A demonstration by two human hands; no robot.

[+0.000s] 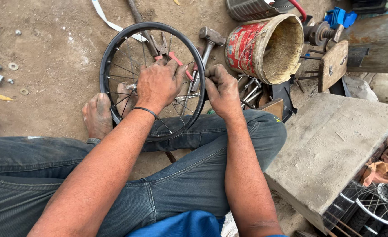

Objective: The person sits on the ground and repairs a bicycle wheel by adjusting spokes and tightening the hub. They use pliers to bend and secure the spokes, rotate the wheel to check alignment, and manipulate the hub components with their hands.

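A person sits on the bare dirt ground [62, 48] in dark jeans, and a small black spoked bicycle wheel rim [110, 57] stands tilted at centre frame, its lower edge braced between the person's bare feet [98, 115] and knees. The left hand [159, 83] lies over the middle of the wheel with its fingers curled down among the thin metal spokes [123, 70]; a thin black band circles that wrist. Whether this hand pinches one spoke or just presses on several cannot be told. The right hand [220, 90] sits just right of centre at the rim's right edge, fingers closed narrowly around something small there, hidden by the fingers.

Behind the wheel, toward the top centre, pliers with red handles [174, 57] lie on the ground, partly seen through the spokes, and a steel-headed hammer [210, 37] lies just to their right. At upper right a worn red cylindrical tin can [246, 46] lies on its side with its open mouth facing right. Loose metal rods and tools [249, 92] sit beneath it. A pale concrete block [330, 145] fills the right side, and another spoked wheel [385, 202] shows at the lower right corner. Small washers [13, 66] dot the upper left.
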